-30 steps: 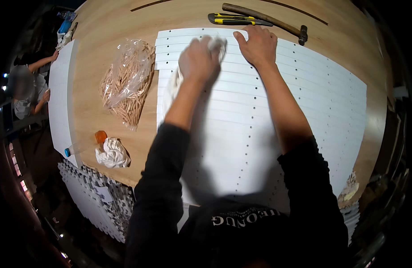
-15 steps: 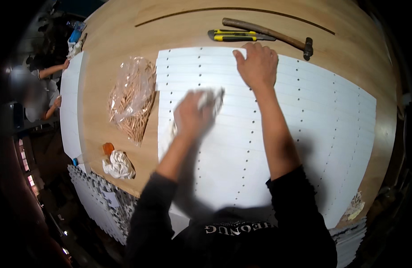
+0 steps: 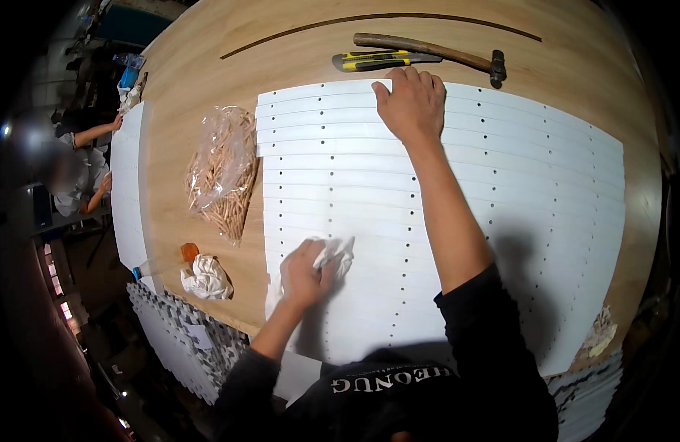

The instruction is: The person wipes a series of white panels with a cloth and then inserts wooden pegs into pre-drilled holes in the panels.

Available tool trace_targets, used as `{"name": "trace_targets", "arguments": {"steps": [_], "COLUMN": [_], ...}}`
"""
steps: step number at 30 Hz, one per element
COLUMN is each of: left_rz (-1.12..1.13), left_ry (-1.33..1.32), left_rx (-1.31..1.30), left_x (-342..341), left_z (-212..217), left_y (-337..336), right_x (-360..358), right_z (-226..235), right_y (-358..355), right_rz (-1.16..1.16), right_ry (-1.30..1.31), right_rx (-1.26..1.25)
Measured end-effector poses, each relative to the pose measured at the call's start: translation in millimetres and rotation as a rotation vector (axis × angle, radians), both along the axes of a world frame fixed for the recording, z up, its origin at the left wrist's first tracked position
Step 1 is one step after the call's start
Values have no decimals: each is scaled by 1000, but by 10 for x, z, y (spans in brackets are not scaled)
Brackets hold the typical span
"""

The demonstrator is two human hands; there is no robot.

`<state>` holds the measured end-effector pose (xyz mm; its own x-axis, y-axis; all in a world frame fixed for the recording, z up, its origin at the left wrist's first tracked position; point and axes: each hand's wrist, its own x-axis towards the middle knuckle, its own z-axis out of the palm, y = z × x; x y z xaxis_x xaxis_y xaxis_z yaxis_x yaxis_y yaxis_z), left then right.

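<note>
White boards (image 3: 369,177) with rows of small dark holes lie edge to edge on a wooden table. My left hand (image 3: 303,274) is closed around a crumpled white cloth (image 3: 335,255), low over the left part of the boards. At their far edge rests my right hand (image 3: 412,107), thumb apart and fingers laid over the rim, with nothing held in it. Just beyond those fingers are a yellow and black utility knife (image 3: 373,60) and a hammer (image 3: 436,50) with a wooden handle.
Left of the boards lies a clear bag of wooden dowels (image 3: 225,177). Nearer are an orange object (image 3: 190,253) and another white cloth (image 3: 206,278). A thin dark strip (image 3: 384,17) spans the far side. At far left, a person's hands touch another white panel (image 3: 128,184).
My left hand has swept the cloth toward me over the boards. My right hand stays at the far edge. The whole view has shifted slightly.
</note>
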<state>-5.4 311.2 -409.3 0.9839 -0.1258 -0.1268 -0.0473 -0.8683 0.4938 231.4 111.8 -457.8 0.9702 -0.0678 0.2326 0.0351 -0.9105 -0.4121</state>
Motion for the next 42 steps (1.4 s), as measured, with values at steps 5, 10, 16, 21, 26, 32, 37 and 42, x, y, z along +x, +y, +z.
{"name": "trace_targets", "arguments": {"steps": [5, 10, 16, 21, 26, 32, 37, 42], "left_rz": [75, 222, 148, 273, 121, 240, 151, 179], "left_ry": [-133, -181, -112, -13, -340, -450, -552, -14], "left_rx": [-98, 151, -25, 81, 76, -55, 45, 7], "left_x": [1327, 2238, -903, -1518, 292, 2493, 793, -1081], "left_z": [-187, -178, -349, -7, -444, -444, -500, -130], "left_y": [-246, -282, 684, 763, 870, 755, 674, 781], "right_x": [-32, -7, 21, -6, -4, -24, 18, 28], "right_z": [-51, -34, 26, 44, 37, 12, 21, 45], "right_y": [59, 95, 21, 48, 42, 159, 36, 86], "right_rz": [27, 82, 35, 14, 31, 102, 64, 25], "right_ry": [-46, -71, -30, -30, -41, -137, -122, -7], "right_rx": [23, 59, 24, -27, -13, 2, -21, -30]}}
